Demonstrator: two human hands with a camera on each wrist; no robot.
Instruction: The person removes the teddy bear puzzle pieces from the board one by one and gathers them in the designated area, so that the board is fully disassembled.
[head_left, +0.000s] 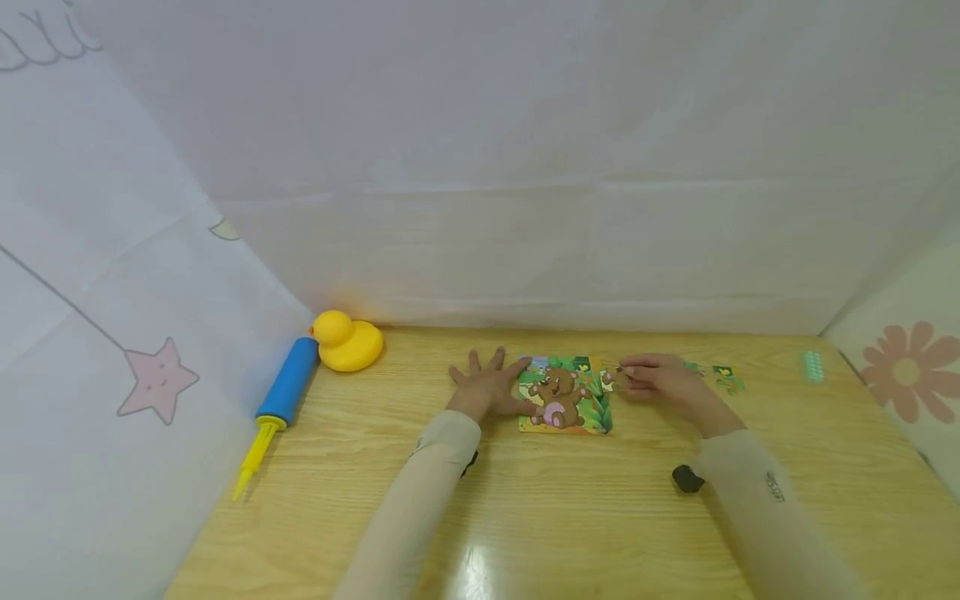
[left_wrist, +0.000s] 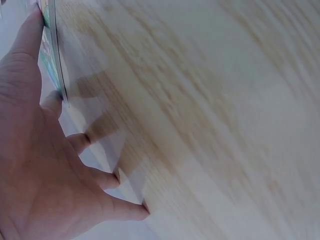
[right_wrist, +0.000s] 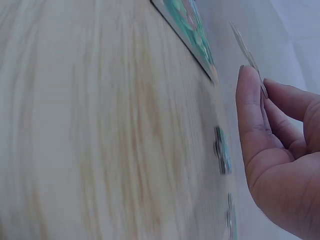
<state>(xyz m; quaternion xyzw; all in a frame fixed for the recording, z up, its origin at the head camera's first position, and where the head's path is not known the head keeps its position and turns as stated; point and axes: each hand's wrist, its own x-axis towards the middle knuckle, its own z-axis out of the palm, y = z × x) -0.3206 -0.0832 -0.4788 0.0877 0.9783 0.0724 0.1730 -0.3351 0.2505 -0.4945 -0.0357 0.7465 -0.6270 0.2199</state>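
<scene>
A bear jigsaw puzzle [head_left: 564, 398] in a flat square tray lies on the wooden table. My left hand [head_left: 489, 392] is spread at its left side, with the thumb and index finger at the tray's edge. In the left wrist view the other fingertips of that hand [left_wrist: 55, 165] rest on the wood. Just beyond the puzzle's right edge, my right hand [head_left: 667, 385] pinches a small puzzle piece [head_left: 612, 380] between thumb and fingers. The right wrist view shows this piece [right_wrist: 246, 55] edge-on, raised above the tabletop.
More loose puzzle pieces [head_left: 723, 379] lie to the right, behind the right hand. A yellow rubber duck [head_left: 348, 342] and a blue and yellow hand pump [head_left: 288, 383] are at the back left. Far right is a small pale green object [head_left: 813, 367]. Pale cloth [head_left: 480, 250] walls the table.
</scene>
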